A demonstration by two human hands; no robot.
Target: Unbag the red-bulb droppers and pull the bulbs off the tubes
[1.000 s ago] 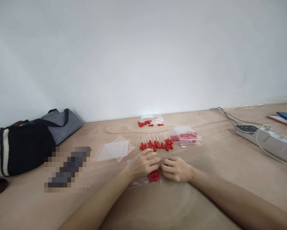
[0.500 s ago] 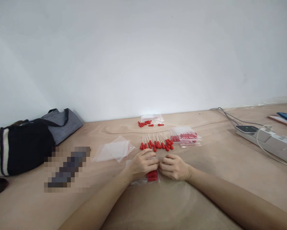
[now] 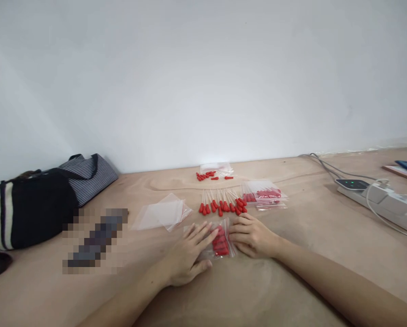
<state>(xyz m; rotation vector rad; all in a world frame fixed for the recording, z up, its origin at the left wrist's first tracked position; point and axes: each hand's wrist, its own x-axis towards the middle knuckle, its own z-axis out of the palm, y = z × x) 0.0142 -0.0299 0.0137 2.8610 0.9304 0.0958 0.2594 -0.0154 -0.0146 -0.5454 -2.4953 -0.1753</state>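
Note:
A small clear zip bag (image 3: pixel 220 240) with red-capped droppers inside lies flat on the wooden table in front of me. My left hand (image 3: pixel 186 254) rests flat on its left part, fingers stretched out. My right hand (image 3: pixel 251 236) touches the bag's right edge with curled fingers. Just beyond lies a row of several loose droppers with red bulbs (image 3: pixel 222 204).
Filled bags (image 3: pixel 264 195) are stacked at the right of the droppers, empty clear bags (image 3: pixel 162 213) at the left, loose red caps (image 3: pixel 210 175) near the wall. Striped and black bags (image 3: pixel 36 204) sit at the far left; a power strip with cables (image 3: pixel 380 200) at the right.
Both hands were pinched together over the bag's top edge. Now my left hand has drawn back and flattened on the bag, which lies flat; my right hand stays at its right edge.

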